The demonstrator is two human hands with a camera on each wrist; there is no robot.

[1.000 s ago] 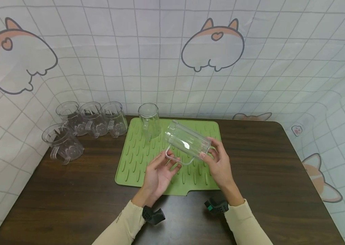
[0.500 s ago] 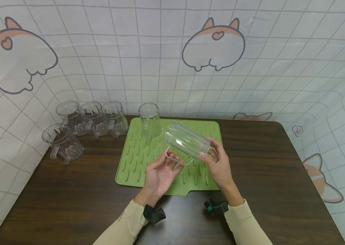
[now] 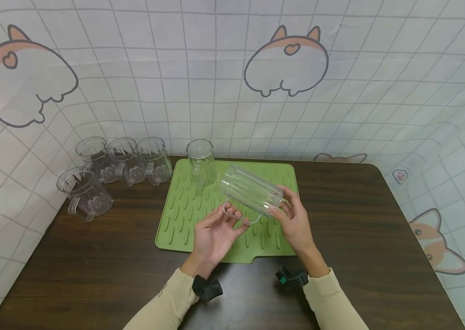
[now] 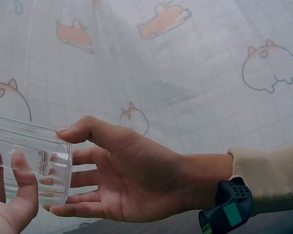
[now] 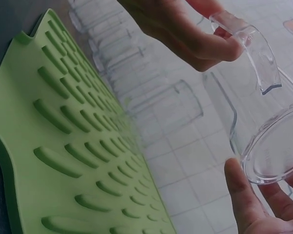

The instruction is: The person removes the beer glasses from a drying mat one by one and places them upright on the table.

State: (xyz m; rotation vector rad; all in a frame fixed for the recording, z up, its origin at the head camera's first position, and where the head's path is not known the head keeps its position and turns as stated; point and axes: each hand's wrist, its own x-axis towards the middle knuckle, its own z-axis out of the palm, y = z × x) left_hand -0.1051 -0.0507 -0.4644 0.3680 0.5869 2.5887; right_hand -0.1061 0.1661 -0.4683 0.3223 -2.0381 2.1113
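A clear plastic mug (image 3: 252, 190) is held tilted above the green mat, its base end toward the right and its mouth toward the upper left. My right hand (image 3: 294, 222) grips the base end between thumb and fingers; the left wrist view also has this right hand (image 4: 132, 170) around the base. At the handle (image 5: 256, 53), the fingers of my left hand (image 3: 217, 233) curl round it from below. Partly cut off in the left wrist view, the left hand (image 4: 14, 204) shows through the clear wall. Behind the held mug, another clear mug (image 3: 202, 165) stands upright on the mat.
The green ridged mat (image 3: 174, 229) lies on a dark wooden table (image 3: 92, 275). Several clear mugs stand at the back left, among them a nearer mug (image 3: 85, 192). A white gridded cloth (image 3: 224, 114) with cartoon dogs surrounds the table's back and sides.
The held mug has dipped very slightly in the head view. Both hands keep their hold with hardly any movement, and the standing mugs stay in place.
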